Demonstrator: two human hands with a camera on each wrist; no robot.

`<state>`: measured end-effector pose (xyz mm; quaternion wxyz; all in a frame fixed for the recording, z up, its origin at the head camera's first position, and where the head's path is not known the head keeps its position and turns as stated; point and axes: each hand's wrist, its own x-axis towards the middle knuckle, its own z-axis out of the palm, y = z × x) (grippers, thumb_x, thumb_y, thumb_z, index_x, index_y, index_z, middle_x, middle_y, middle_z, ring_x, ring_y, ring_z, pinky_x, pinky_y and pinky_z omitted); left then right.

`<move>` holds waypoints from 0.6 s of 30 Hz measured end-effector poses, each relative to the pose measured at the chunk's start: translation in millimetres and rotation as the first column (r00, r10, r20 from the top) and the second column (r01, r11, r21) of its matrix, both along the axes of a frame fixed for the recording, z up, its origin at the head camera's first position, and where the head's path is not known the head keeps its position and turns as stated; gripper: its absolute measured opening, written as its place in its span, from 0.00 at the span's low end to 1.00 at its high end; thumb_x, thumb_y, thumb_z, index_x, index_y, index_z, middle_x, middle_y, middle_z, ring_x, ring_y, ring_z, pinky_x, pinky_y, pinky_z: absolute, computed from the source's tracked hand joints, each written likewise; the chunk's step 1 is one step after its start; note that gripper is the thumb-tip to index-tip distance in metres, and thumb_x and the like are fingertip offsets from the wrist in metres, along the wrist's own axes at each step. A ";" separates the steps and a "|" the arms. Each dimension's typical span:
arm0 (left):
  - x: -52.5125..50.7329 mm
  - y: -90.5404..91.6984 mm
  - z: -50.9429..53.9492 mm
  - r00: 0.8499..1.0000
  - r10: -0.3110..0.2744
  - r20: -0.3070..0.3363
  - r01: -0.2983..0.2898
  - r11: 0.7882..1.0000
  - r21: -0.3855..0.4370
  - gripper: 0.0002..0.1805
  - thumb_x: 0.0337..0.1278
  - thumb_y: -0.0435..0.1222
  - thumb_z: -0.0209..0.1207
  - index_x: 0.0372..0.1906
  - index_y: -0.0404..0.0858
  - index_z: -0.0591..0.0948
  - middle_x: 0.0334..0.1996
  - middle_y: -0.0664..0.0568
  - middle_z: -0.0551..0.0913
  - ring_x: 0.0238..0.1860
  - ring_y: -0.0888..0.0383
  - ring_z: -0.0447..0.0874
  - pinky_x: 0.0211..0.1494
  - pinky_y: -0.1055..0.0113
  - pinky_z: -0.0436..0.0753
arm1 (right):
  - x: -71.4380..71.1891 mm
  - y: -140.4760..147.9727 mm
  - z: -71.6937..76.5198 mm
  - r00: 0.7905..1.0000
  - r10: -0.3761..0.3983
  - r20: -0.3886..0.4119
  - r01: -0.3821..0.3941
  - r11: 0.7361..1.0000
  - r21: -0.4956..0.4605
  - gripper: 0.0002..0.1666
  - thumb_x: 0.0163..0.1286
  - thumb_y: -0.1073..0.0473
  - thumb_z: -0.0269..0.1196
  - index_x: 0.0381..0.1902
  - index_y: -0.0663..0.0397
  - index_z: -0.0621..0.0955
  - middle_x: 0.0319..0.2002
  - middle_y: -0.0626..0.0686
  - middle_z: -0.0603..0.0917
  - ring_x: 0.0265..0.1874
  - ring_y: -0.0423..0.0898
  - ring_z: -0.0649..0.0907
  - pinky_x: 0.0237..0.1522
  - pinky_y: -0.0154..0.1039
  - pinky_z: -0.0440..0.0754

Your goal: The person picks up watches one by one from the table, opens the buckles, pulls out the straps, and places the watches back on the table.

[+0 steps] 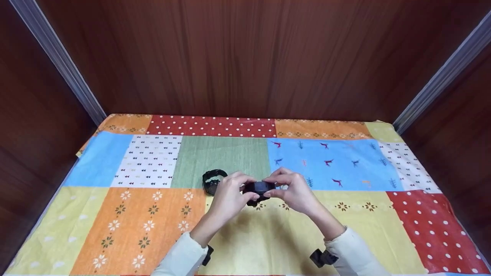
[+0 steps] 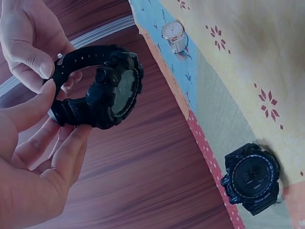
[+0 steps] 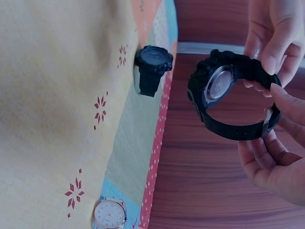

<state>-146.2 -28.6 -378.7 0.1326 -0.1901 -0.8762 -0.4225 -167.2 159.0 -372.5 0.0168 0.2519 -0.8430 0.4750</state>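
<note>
A black digital wristwatch (image 1: 260, 186) is held up off the table between both hands, its strap fastened into a loop. My left hand (image 1: 229, 193) pinches the strap between thumb and fingers on one side. From the other side, my right hand (image 1: 293, 190) grips the strap close to the metal buckle (image 3: 267, 121). The right wrist view shows the round metal case back (image 3: 220, 84); the left wrist view shows the dial (image 2: 125, 93) edge-on. Nearest to the left hand, a second black wristwatch (image 2: 251, 177) lies on the cloth.
A white-dial wristwatch (image 3: 109, 213) lies on the blue patch, mostly hidden behind the right hand in the head view. A patchwork tablecloth (image 1: 153, 226) covers the table. Brown wood-grain panels (image 1: 245, 57) rise at the back and both sides.
</note>
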 end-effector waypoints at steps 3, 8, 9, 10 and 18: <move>-0.2 -0.1 -1.2 1.000 0.004 0.018 -0.004 1.000 0.011 0.14 0.37 0.33 0.69 0.36 0.37 0.84 0.35 0.50 0.82 0.40 0.52 0.79 0.44 0.59 0.75 | 0.1 2.4 1.7 1.000 0.009 0.027 -0.009 1.000 -0.026 0.14 0.50 0.66 0.69 0.37 0.60 0.85 0.32 0.52 0.80 0.35 0.47 0.80 0.37 0.38 0.79; 0.2 -1.0 -1.2 1.000 0.009 0.015 -0.009 1.000 0.011 0.14 0.38 0.33 0.69 0.36 0.36 0.84 0.36 0.49 0.82 0.41 0.51 0.79 0.46 0.57 0.74 | -0.4 4.5 2.3 0.997 0.031 0.066 -0.027 0.998 -0.061 0.14 0.52 0.67 0.68 0.38 0.64 0.83 0.34 0.56 0.81 0.35 0.49 0.81 0.39 0.39 0.80; 0.2 -1.1 -1.3 1.000 0.009 0.009 -0.009 1.000 0.009 0.14 0.38 0.33 0.69 0.36 0.36 0.84 0.36 0.49 0.82 0.41 0.51 0.79 0.46 0.57 0.74 | -0.7 4.9 1.9 0.997 0.034 0.070 -0.029 0.997 -0.066 0.14 0.52 0.67 0.68 0.39 0.64 0.83 0.35 0.56 0.81 0.35 0.50 0.81 0.39 0.39 0.80; 0.2 -1.1 -1.5 1.000 0.010 0.004 -0.010 1.000 0.009 0.13 0.39 0.33 0.69 0.36 0.36 0.84 0.36 0.49 0.82 0.41 0.51 0.79 0.46 0.57 0.74 | -0.7 5.1 1.8 0.997 0.038 0.074 -0.032 0.997 -0.071 0.14 0.52 0.67 0.68 0.39 0.65 0.83 0.35 0.57 0.81 0.35 0.50 0.82 0.39 0.39 0.80; 0.4 -2.2 -4.6 0.999 0.014 -0.039 -0.013 1.000 0.024 0.12 0.38 0.33 0.69 0.34 0.36 0.84 0.33 0.50 0.82 0.38 0.53 0.79 0.44 0.58 0.74 | -2.6 7.4 1.8 0.994 0.066 0.082 -0.058 0.993 -0.098 0.13 0.53 0.70 0.67 0.39 0.67 0.82 0.37 0.58 0.80 0.36 0.50 0.82 0.41 0.36 0.80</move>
